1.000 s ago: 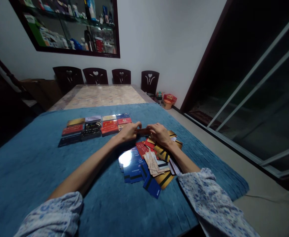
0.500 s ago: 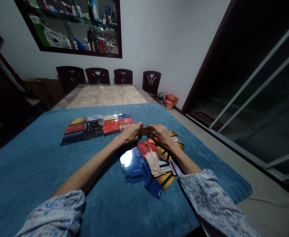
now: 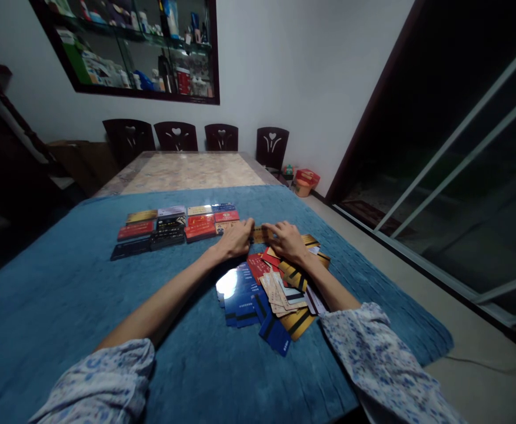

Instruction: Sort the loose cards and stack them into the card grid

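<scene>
Between my two hands are gold-coloured cards (image 3: pixel 263 235), lying low over the cloth beyond a loose heap. My left hand (image 3: pixel 237 238) grips their left end with fingers curled and thumb up. On their right end, my right hand (image 3: pixel 288 240) pinches with bent fingers. Nearer me spreads the mixed heap: blue cards (image 3: pixel 241 297), red cards (image 3: pixel 258 267), beige cards (image 3: pixel 275 292) and gold cards with dark stripes (image 3: pixel 293 275). My right forearm passes over the heap's right part and hides some of it. How many cards I hold I cannot tell.
Left of my hands, sorted card stacks stand in rows, among them a red stack (image 3: pixel 199 228) and a black stack (image 3: pixel 168 234). A blue cloth (image 3: pixel 85 294) covers this end of the table. Dark chairs (image 3: pixel 272 147) line the far side.
The gold cards between my hands now show more of their flat face. Both hands stay in nearly the same place, and the view has shifted slightly.
</scene>
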### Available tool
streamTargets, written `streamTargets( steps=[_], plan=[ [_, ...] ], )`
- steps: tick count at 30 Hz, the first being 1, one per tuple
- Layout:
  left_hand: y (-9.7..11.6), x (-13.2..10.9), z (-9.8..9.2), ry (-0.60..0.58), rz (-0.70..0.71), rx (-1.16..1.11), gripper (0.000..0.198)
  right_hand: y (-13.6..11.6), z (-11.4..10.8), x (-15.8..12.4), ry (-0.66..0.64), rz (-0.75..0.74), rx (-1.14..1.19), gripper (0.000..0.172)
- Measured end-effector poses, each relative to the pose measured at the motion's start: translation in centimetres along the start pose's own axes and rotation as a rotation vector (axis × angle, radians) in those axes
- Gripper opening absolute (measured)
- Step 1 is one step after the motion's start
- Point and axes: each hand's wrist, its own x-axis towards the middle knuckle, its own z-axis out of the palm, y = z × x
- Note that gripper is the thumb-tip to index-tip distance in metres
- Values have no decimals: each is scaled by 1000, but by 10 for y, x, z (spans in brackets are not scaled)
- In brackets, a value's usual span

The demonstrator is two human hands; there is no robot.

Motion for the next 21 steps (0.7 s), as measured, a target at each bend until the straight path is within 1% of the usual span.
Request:
streamTargets(
  steps=[9,16,21],
  plan=[
    [-2,-1,-1,-8,-8,0,39,-1,0,5,-15,21,-5,53],
    [-2,-3,-9,-28,-6,7,41,-3,-6,8,-85,20,-34,62],
    [-4,-3,-18,-82,-26,34,39,-7,-10,11,-110,17,-66,60]
  ],
)
